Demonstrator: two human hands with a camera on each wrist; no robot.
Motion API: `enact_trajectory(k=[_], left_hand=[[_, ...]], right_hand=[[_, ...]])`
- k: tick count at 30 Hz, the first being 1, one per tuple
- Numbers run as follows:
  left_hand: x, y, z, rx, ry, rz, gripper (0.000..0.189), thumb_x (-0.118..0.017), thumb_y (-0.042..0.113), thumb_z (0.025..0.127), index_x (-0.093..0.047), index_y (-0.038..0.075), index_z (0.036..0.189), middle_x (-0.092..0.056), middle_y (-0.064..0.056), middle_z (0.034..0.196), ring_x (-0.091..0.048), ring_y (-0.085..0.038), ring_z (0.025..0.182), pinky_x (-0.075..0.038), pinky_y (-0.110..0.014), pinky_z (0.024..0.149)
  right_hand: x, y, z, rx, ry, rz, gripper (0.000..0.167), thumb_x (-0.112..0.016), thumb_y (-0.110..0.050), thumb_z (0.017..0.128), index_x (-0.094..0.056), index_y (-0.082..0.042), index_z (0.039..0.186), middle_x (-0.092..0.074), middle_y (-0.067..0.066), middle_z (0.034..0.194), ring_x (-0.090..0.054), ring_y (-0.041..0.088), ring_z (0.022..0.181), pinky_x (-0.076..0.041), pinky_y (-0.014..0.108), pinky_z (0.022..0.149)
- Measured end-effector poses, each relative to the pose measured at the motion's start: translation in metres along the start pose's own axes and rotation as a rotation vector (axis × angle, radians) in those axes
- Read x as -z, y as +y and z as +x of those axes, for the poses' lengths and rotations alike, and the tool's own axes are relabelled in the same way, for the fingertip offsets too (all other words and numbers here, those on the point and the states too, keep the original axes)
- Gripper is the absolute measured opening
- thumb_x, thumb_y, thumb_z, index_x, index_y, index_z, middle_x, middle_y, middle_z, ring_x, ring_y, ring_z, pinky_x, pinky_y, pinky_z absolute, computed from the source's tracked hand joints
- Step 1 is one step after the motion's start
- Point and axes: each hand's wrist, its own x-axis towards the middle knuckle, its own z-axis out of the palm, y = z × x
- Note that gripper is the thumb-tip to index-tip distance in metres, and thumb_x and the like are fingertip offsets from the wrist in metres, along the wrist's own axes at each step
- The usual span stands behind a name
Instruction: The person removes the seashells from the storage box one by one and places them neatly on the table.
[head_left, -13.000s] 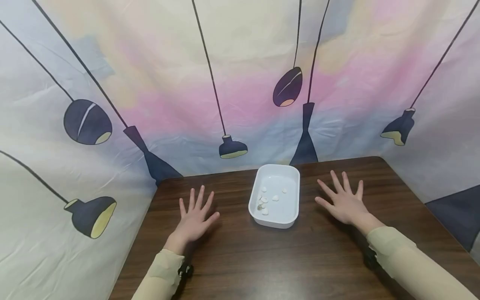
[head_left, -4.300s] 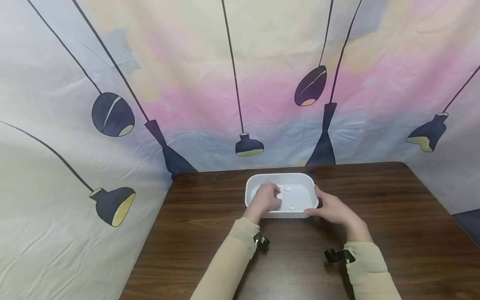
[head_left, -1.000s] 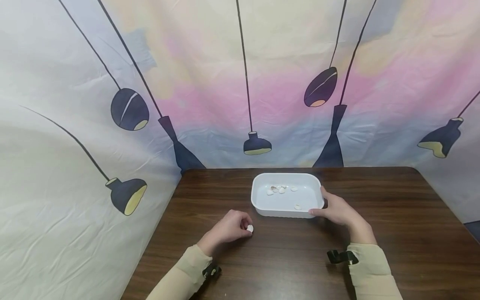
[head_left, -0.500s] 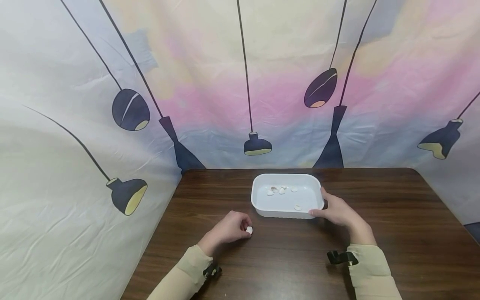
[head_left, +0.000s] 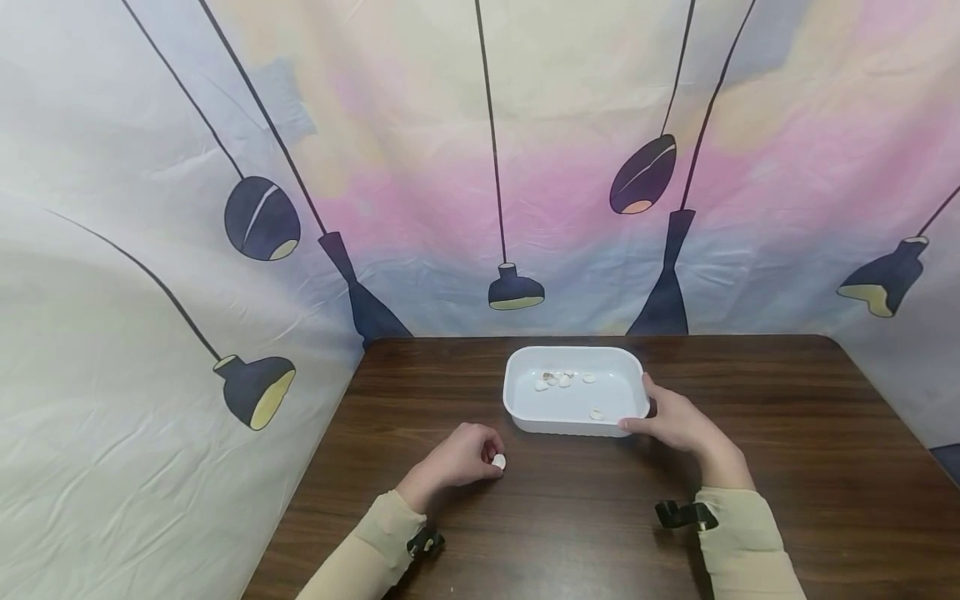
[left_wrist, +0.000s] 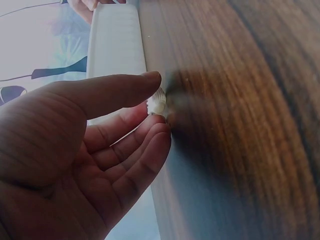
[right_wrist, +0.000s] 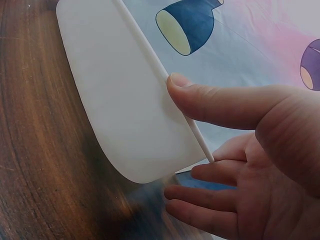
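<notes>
Between thumb and fingertips, my left hand (head_left: 459, 457) pinches a small white seashell (head_left: 498, 461), low at the tabletop in front of the tray's left end. Ridges and a scalloped edge show on this seashell (left_wrist: 157, 102) in the left wrist view. A white rectangular tray (head_left: 577, 427) lies crosswise near the table's back edge. My right hand (head_left: 678, 425) grips its right end, the thumb on the front rim and the fingers around the end wall. Several pale seashells (head_left: 564, 381) lie in the tray, mostly at its back left; a single shell (head_left: 596, 414) sits near the front right.
The dark wood table (head_left: 570, 533) reaches back to a hanging cloth (head_left: 420, 167) printed with lamps, which also runs down the left side. Each sleeved wrist carries a black camera mount (head_left: 426, 543).
Both hands lay flat and spread at first; the tray has since been turned crosswise. The left hand has gone from inside the tray to the table with a seashell. Over the last second, almost nothing moves.
</notes>
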Motion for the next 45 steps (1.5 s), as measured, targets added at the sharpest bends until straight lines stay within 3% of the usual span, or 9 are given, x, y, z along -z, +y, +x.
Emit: enact_trajectory(k=[45], left_hand=[[0.0010, 0.0018, -0.0024, -0.003, 0.013, -0.007, 0.024, -0.094, 0.005, 0.078, -0.074, 0.008, 0.092, -0.065, 0.001, 0.078, -0.059, -0.009, 0.073, -0.050, -0.026, 0.070]], right_hand=[[0.0006, -0.0031, -0.0013, -0.005, 0.000, 0.003, 0.114, -0.083, -0.044, 0.093, -0.016, 0.018, 0.161, -0.034, 0.044, 0.158, -0.040, 0.059, 0.144, -0.039, 0.069, 0.112]])
